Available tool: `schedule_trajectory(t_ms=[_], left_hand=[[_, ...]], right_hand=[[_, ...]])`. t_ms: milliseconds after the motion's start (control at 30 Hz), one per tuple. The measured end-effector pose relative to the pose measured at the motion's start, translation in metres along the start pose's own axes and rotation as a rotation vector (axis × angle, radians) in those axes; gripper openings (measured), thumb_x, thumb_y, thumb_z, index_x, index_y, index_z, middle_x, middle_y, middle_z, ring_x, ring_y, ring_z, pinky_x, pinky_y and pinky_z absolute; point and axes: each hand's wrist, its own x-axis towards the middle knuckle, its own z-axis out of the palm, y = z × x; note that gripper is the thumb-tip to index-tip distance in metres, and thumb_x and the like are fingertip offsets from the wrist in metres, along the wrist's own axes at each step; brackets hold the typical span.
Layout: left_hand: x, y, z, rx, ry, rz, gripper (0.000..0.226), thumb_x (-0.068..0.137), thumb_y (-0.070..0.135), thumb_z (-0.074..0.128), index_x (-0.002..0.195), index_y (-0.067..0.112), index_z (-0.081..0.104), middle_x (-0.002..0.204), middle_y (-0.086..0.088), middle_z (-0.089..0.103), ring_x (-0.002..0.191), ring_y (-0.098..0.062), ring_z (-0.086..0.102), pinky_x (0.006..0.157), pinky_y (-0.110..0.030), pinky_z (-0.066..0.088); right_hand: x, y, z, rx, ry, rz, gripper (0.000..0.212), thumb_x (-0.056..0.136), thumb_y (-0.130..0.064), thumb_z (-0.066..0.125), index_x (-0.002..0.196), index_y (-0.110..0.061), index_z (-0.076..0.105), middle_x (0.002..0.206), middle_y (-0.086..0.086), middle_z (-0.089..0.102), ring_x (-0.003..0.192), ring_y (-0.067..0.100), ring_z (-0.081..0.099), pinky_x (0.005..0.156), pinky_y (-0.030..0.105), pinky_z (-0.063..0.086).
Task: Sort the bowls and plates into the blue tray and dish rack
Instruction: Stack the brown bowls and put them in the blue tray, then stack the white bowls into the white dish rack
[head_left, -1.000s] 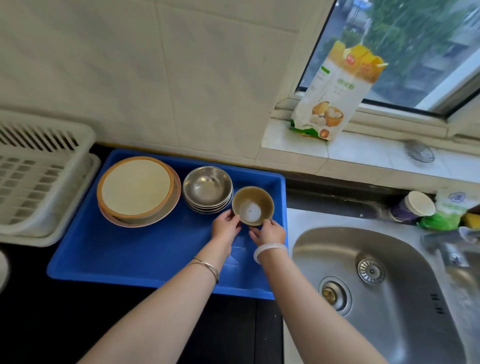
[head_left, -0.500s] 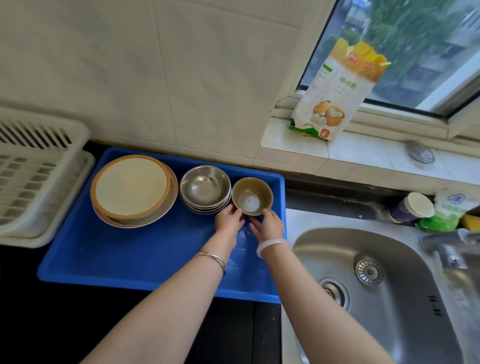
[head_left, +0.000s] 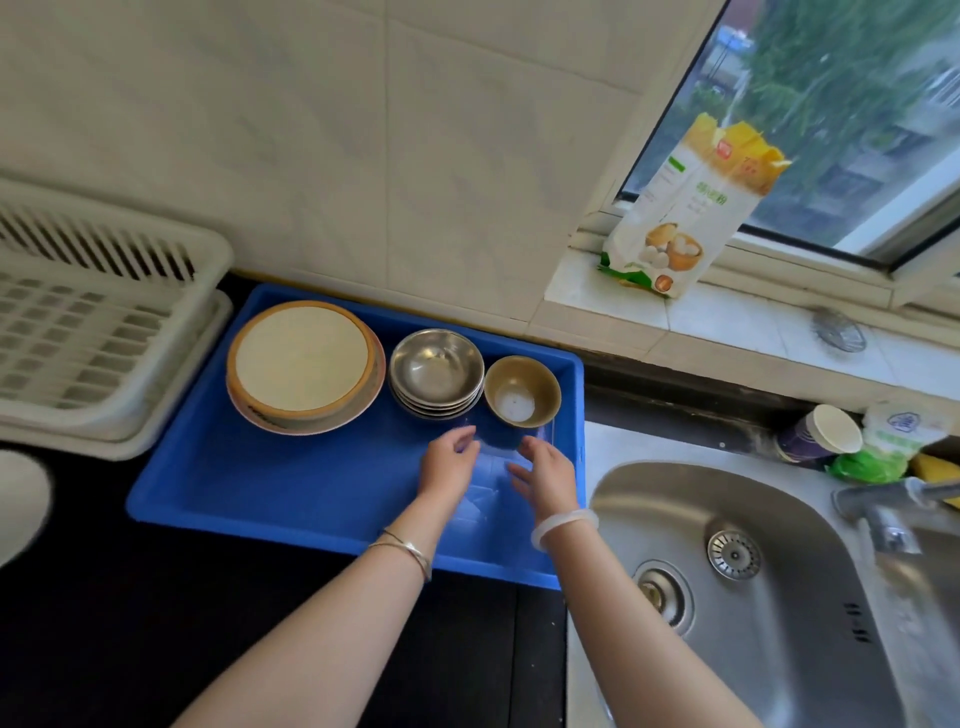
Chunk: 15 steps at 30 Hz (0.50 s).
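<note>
A blue tray (head_left: 291, 483) lies on the dark counter against the tiled wall. In it, from left to right, sit a stack of cream plates with brown rims (head_left: 304, 366), a stack of steel bowls (head_left: 436, 371) and a small olive-brown bowl (head_left: 522, 392) at the tray's back right corner. My left hand (head_left: 449, 460) and my right hand (head_left: 545, 470) hover just in front of the small bowl, both with fingers apart and holding nothing. The white slatted dish rack (head_left: 88, 332) stands left of the tray.
A steel sink (head_left: 748, 587) with a tap (head_left: 893, 512) lies to the right. Behind it stand a paper cup (head_left: 823, 431) and a green packet (head_left: 883, 441). A flour bag (head_left: 685, 208) leans on the window sill. A white round object (head_left: 18, 499) shows at the left edge.
Both hands have let go of the small olive-brown bowl and drawn back toward me. The bowl now rests in the tray beside the steel bowls.
</note>
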Motion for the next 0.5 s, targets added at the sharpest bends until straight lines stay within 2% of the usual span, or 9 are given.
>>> schedule_trajectory(t_ms=[67, 133, 233, 300, 400, 500], left_hand=[[-0.016, -0.005, -0.022, 0.133, 0.043, 0.049, 0.032, 0.091, 0.013, 0.052, 0.123, 0.011, 0.058, 0.125, -0.01, 0.062, 0.114, -0.024, 0.057, 0.099, -0.037, 0.045], [-0.033, -0.011, -0.049, 0.233, 0.107, 0.111, 0.029, 0.091, 0.015, 0.053, 0.119, 0.013, 0.061, 0.12, -0.006, 0.065, 0.111, -0.021, 0.059, 0.094, -0.03, 0.046], [-0.065, -0.02, -0.097, 0.274, 0.227, 0.188, 0.028, 0.092, 0.016, 0.053, 0.118, 0.014, 0.061, 0.118, -0.002, 0.066, 0.106, -0.015, 0.062, 0.081, -0.021, 0.043], [-0.089, -0.027, -0.132, 0.277, 0.339, 0.212, 0.027, 0.092, 0.017, 0.053, 0.119, 0.015, 0.06, 0.118, -0.001, 0.065, 0.103, -0.013, 0.062, 0.078, -0.018, 0.041], [-0.124, -0.04, -0.189, 0.292, 0.537, 0.247, 0.027, 0.092, 0.014, 0.053, 0.118, 0.011, 0.06, 0.117, -0.004, 0.066, 0.102, -0.015, 0.062, 0.08, -0.018, 0.042], [-0.154, -0.056, -0.242, 0.298, 0.735, 0.241, 0.027, 0.091, 0.012, 0.054, 0.117, 0.01, 0.06, 0.112, -0.006, 0.066, 0.095, -0.018, 0.063, 0.082, -0.027, 0.047]], right_hand=[[-0.016, 0.008, 0.005, -0.134, -0.047, -0.076, 0.021, 0.097, -0.019, 0.044, 0.108, -0.01, 0.059, 0.115, 0.013, 0.062, 0.087, 0.023, 0.061, 0.078, 0.034, 0.049], [-0.034, 0.014, 0.017, -0.243, -0.107, -0.15, 0.024, 0.097, -0.018, 0.042, 0.108, -0.008, 0.061, 0.106, 0.012, 0.064, 0.083, 0.021, 0.061, 0.072, 0.029, 0.047], [-0.064, 0.024, 0.047, -0.405, -0.211, -0.279, 0.023, 0.097, -0.017, 0.041, 0.1, -0.011, 0.063, 0.092, 0.006, 0.066, 0.071, 0.013, 0.06, 0.063, 0.022, 0.045], [-0.084, 0.033, 0.075, -0.504, -0.298, -0.346, 0.022, 0.096, -0.016, 0.041, 0.092, -0.014, 0.063, 0.083, 0.003, 0.066, 0.066, 0.01, 0.06, 0.058, 0.015, 0.044], [-0.117, 0.054, 0.128, -0.627, -0.473, -0.384, 0.022, 0.094, -0.017, 0.044, 0.082, -0.022, 0.062, 0.075, -0.003, 0.065, 0.06, 0.008, 0.06, 0.057, 0.017, 0.045], [-0.148, 0.082, 0.183, -0.752, -0.641, -0.39, 0.022, 0.092, -0.023, 0.045, 0.079, -0.026, 0.062, 0.072, -0.009, 0.064, 0.055, 0.003, 0.058, 0.057, 0.019, 0.044]])
